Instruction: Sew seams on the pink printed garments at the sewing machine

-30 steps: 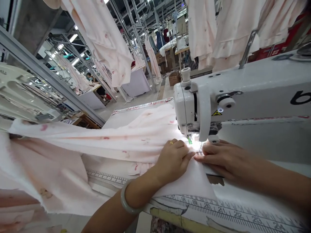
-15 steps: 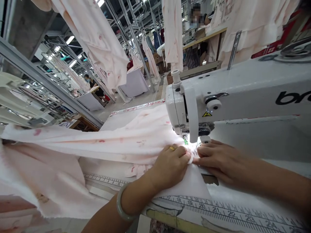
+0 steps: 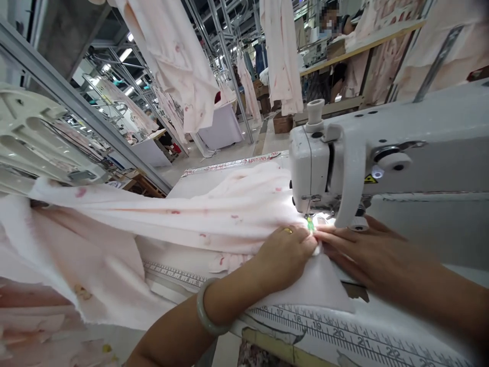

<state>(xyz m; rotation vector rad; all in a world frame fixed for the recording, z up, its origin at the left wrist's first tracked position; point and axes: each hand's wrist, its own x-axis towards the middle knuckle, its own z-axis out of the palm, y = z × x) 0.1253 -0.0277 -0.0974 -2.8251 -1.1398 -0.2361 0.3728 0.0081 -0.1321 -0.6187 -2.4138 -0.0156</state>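
Observation:
A pale pink fabric (image 3: 214, 219) with small reddish prints lies under the needle end of a white sewing machine (image 3: 313, 168) and trails off to the left. My left hand (image 3: 286, 255), with a ring and a bangle, is closed on the fabric's near edge just in front of the green-marked presser foot (image 3: 310, 223). From the other side my right hand (image 3: 355, 250) reaches in, fingers long and close together, their tips pinching the same edge against my left fingertips. The exact grip is partly hidden. A flap of white cloth (image 3: 317, 285) hangs below both hands.
A printed measuring tape (image 3: 317, 326) runs along the table's front edge. Pink garment pieces (image 3: 179, 61) hang from metal rails ahead. At the left stands a pale plastic hanger-like part (image 3: 34, 132). A co-worker (image 3: 332, 25) sits at a far table.
The view has shifted, so the machine sits further right. My right fingers have closed in on my left fingertips, and the rolled edge between them is now mostly covered.

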